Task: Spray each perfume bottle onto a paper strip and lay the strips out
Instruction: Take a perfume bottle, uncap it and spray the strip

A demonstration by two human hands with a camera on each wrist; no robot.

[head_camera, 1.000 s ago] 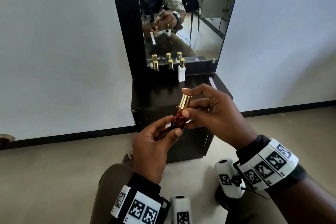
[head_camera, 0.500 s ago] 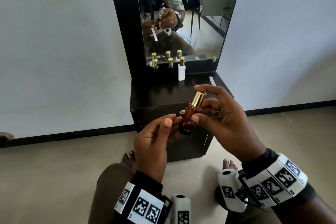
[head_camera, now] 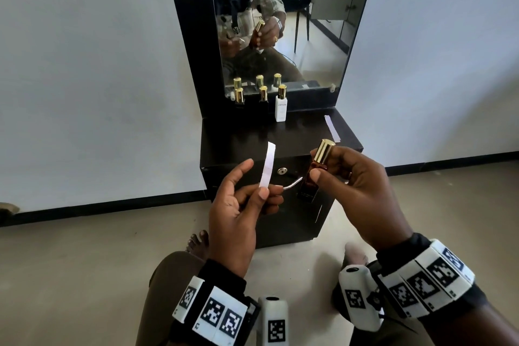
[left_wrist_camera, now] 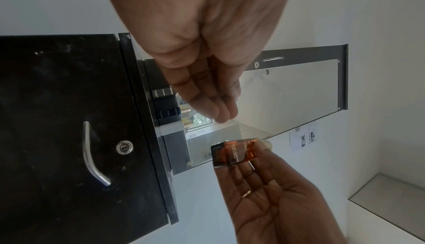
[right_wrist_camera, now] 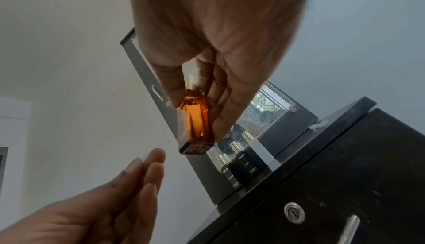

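My right hand grips an amber perfume bottle with a gold cap, held upright in front of the black cabinet. In the right wrist view the amber bottle sits between thumb and fingers. My left hand pinches the lower end of a white paper strip between thumb and fingers; the strip stands up, to the left of the bottle. Three more bottles stand at the mirror's foot: two black ones and a white one. Another paper strip lies on the cabinet top at the right.
The black cabinet has a mirror behind it and a door with a lock and metal handle. White walls stand on both sides. My knees and feet are on the beige floor below.
The hands have drawn apart: the right hand carried the bottle to the right, and the left hand now holds the paper strip up in plain view.
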